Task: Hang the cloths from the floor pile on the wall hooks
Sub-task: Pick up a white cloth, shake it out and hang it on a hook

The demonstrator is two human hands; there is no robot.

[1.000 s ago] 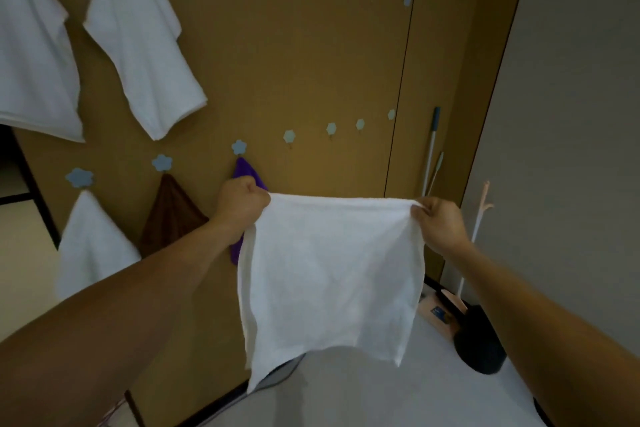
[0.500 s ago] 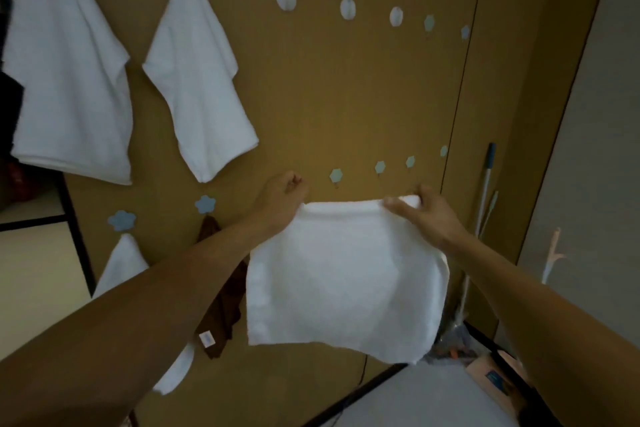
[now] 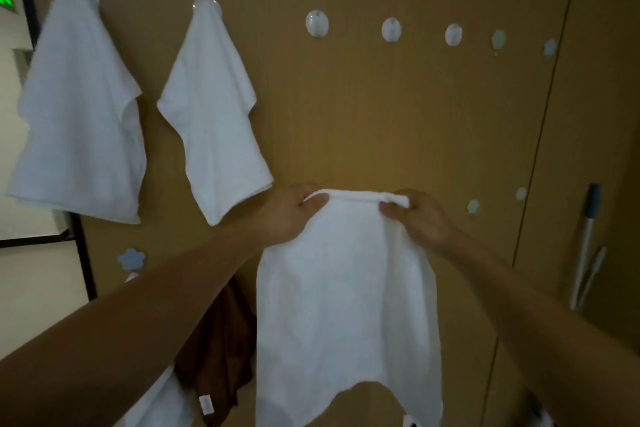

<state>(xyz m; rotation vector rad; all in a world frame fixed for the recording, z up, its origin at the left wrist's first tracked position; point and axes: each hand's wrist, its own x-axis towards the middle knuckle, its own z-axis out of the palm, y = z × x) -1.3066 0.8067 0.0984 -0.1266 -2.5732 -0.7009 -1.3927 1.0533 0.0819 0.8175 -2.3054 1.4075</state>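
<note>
While the brown wall [image 3: 381,114] is filling nearly everything in front of me, a person is holding a white cloth [image 3: 346,305] up against it, and the cloth is dangling free from both hands, below the upper row of hooks and about level with the lower row. Its top edge is bunching into a thin roll between the two hands. To the left, a far cloth [image 3: 79,121] and a second cloth [image 3: 211,121], both white, are hanging from the first two upper hooks, each one covering most of its hook. Lower down, a brown cloth [image 3: 221,357] is hanging half hidden behind the left forearm, with a small white tag showing at its bottom. The left hand [image 3: 291,215] is gripping the held cloth's upper left corner, fingers curling round the rolled edge. The right hand [image 3: 419,218] is pinching the upper right corner, thumb pressing the front. A pole [image 3: 588,236] is leaning at the far right. Three round hooks [image 3: 317,23] are sitting bare in the upper row, right of the hung cloths, and pale flower hooks [image 3: 498,39] are continuing the row beyond them
</note>
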